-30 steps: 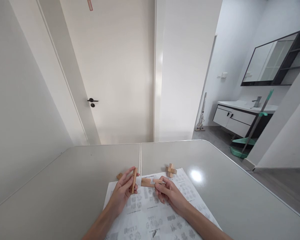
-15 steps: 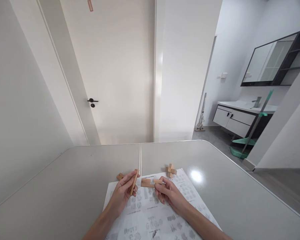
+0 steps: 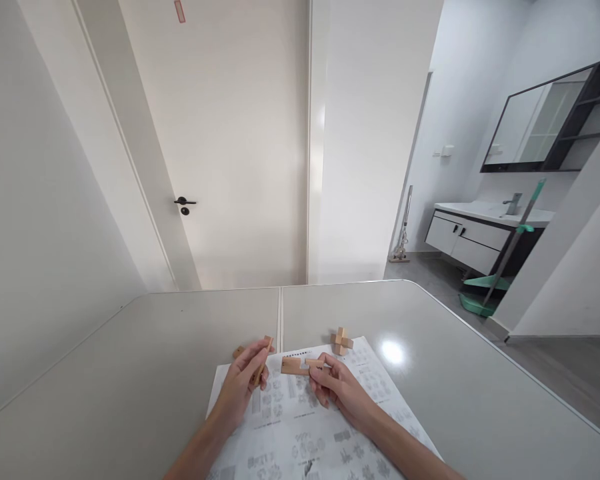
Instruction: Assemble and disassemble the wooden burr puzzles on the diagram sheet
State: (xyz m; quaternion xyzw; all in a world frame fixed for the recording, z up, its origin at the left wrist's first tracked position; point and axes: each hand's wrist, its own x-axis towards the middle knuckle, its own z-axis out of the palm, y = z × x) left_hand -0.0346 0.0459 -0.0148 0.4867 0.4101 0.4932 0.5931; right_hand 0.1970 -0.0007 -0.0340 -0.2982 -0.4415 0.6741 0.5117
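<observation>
My left hand (image 3: 243,380) is closed around a flat wooden puzzle piece (image 3: 263,363), held tilted on edge above the paper. Between the thumb and fingers of my right hand (image 3: 337,381) is a notched wooden puzzle piece (image 3: 292,365), its free end pointing left toward my left hand. The two pieces are apart. Another wooden piece (image 3: 237,351) lies on the table behind my left hand, mostly hidden by it. Under both hands spreads a printed sheet (image 3: 300,433) with rows of small puzzle drawings.
An assembled cross-shaped wooden puzzle (image 3: 341,341) sits at the sheet's far edge, right of centre. The grey folding table (image 3: 130,387) has a seam down its middle. Beyond it are a white door (image 3: 230,147), a washbasin cabinet (image 3: 470,237) and a green dustpan (image 3: 480,303).
My left hand has moved slightly left with its piece, widening the gap to the notched piece. My right hand has stayed almost still.
</observation>
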